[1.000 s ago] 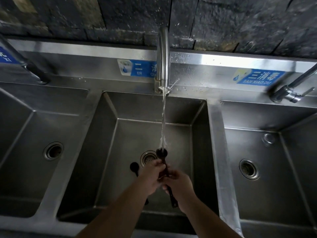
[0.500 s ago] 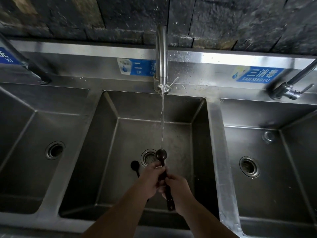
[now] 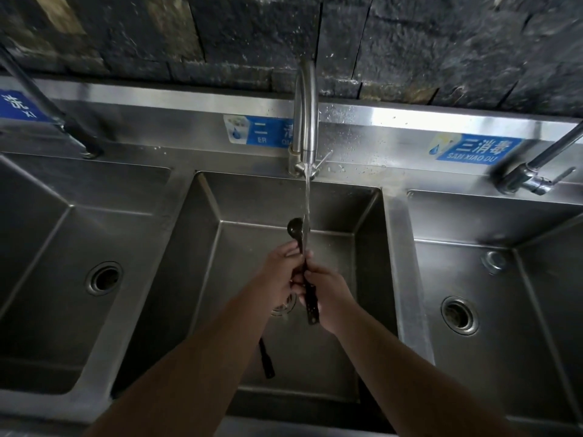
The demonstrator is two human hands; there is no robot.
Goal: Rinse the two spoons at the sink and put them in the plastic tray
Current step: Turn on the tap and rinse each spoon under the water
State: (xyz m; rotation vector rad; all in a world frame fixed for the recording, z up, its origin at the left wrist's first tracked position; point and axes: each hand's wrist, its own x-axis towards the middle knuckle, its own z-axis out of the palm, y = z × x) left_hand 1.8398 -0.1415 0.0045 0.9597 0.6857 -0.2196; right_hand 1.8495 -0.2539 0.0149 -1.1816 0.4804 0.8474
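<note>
Dark spoon [image 3: 303,263], one, held over the middle basin [image 3: 315,357]. Long axis runs away from the body: bowl beyond the grip, beside the stream [image 3: 306,203]; handle end trails back past the right palm. Left hand [image 3: 280,275] pinches the neck; right hand [image 3: 328,294] wraps the shaft just behind it. Second spoon [image 3: 266,361] lies on the basin floor below the left forearm, nearer that hand. Tray not in view.

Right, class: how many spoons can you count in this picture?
2. One spoon is held by both hands under the water stream; of the second spoon only the handle shows, lying in the middle basin behind the left arm.
</note>
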